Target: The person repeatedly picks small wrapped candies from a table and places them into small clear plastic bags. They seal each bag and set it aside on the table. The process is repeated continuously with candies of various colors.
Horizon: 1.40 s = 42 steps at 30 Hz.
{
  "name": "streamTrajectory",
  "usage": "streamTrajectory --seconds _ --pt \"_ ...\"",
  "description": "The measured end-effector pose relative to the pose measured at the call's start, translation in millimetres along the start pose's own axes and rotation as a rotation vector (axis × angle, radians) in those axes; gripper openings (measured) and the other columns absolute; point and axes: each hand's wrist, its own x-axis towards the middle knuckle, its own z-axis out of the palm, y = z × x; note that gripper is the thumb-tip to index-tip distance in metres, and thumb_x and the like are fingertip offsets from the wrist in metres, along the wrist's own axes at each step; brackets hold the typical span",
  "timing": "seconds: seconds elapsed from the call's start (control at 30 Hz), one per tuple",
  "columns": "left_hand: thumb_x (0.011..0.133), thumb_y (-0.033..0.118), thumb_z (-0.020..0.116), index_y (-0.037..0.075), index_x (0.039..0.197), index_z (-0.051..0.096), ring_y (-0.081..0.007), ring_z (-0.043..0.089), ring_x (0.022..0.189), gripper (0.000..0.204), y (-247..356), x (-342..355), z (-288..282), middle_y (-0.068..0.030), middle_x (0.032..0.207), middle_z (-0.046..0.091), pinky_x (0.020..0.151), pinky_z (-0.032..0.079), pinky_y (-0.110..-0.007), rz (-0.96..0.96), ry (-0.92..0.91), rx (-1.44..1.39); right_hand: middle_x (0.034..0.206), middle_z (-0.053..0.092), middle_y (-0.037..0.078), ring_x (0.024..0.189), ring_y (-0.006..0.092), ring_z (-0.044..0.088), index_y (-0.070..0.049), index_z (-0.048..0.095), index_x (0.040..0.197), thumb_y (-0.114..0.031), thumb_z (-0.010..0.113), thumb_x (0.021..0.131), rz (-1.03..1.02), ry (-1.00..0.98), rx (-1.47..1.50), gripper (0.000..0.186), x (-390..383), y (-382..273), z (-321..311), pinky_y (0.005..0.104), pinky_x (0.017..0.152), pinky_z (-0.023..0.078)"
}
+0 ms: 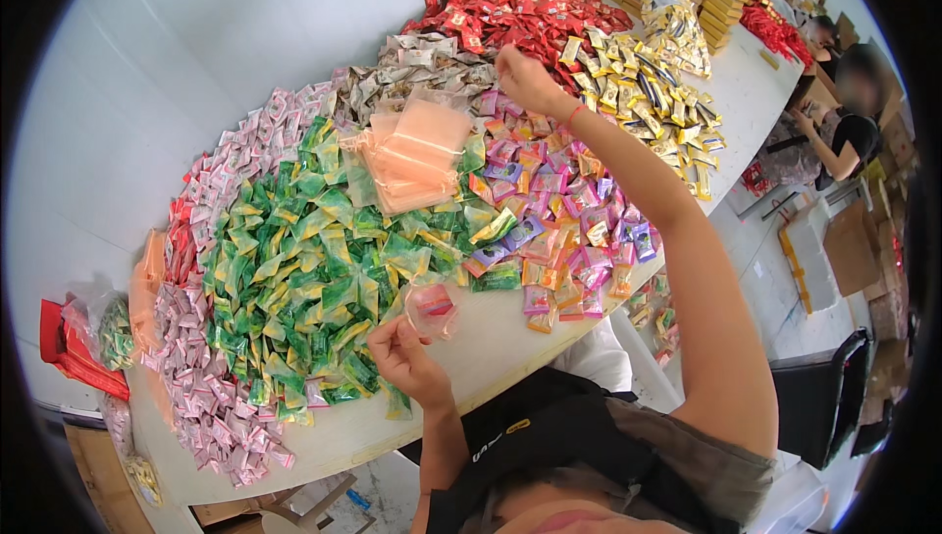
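Observation:
In my left hand (406, 353), thumb and fingers pinch a small sheer pouch (431, 312) with a pink-and-red packet showing inside it. It is held over the table's near edge, beside the heap of green-and-yellow packets (294, 249). My right arm stretches far across the table. My right hand (530, 82) is at the border between the grey-brown packets (417, 65) and the red packets (520, 12), its fingers curled together; what they grip, if anything, is hidden. Between the hands, a stack of peach drawstring pouches (420, 149) lies on top of the heap.
Purple, pink and orange packets (549, 181) and yellow-and-black packets (648, 87) fill the right side of the table (491, 347). Pale pink packets (201, 377) line the left. Yellow boxes (721, 9) are stacked far right. People sit beyond, near a black chair (819, 397).

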Motion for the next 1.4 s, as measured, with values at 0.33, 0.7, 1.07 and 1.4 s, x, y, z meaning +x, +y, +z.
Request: streamTrajectory --seconds 0.33,0.7,1.07,1.4 --pt "0.093 0.01 0.05 0.002 0.09 0.05 -0.0059 0.044 0.061 0.009 -6.9 3.4 -3.8 -0.0026 0.08 0.05 0.056 0.036 -0.019 -0.008 0.005 0.003 0.092 0.063 0.011 0.089 0.0285 0.061 -0.011 0.064 0.094 -0.011 0.059 0.073 -0.221 -0.411 -0.357 0.022 3.9 7.1 17.8 0.0405 0.074 0.049" --pt "0.095 0.009 0.046 0.003 0.092 0.048 -0.0044 0.043 0.058 0.008 -4.4 1.8 0.9 -0.0008 0.07 0.049 0.053 0.032 -0.02 -0.039 0.01 0.001 0.108 0.052 0.014 0.092 0.0311 0.06 -0.013 0.065 0.106 -0.008 0.058 0.075 -0.439 -0.456 -0.366 0.032 -1.4 22.7 36.9 0.0406 0.074 0.05" --pt "0.095 0.01 0.046 0.004 0.092 0.049 -0.0052 0.044 0.057 0.008 -6.2 2.1 2.2 0.0003 0.072 0.049 0.053 0.032 -0.02 -0.043 0.029 0.039 0.099 0.057 0.013 0.085 0.0299 0.062 -0.006 0.066 0.084 -0.013 0.058 0.075 -0.499 -0.39 -0.388 0.014 22.6 6.7 74.4 0.0417 0.071 0.051" --pt "0.095 0.012 0.047 0.004 0.088 0.046 -0.0066 0.044 0.059 0.011 -6.4 1.4 0.6 -0.0024 0.077 0.048 0.054 0.036 -0.02 -0.117 0.024 0.035 0.079 0.062 0.017 0.079 0.0349 0.06 -0.002 0.052 0.088 -0.015 0.052 0.082 -0.092 -0.327 0.048 0.014 9.8 18.6 10.5 0.0423 0.069 0.048"
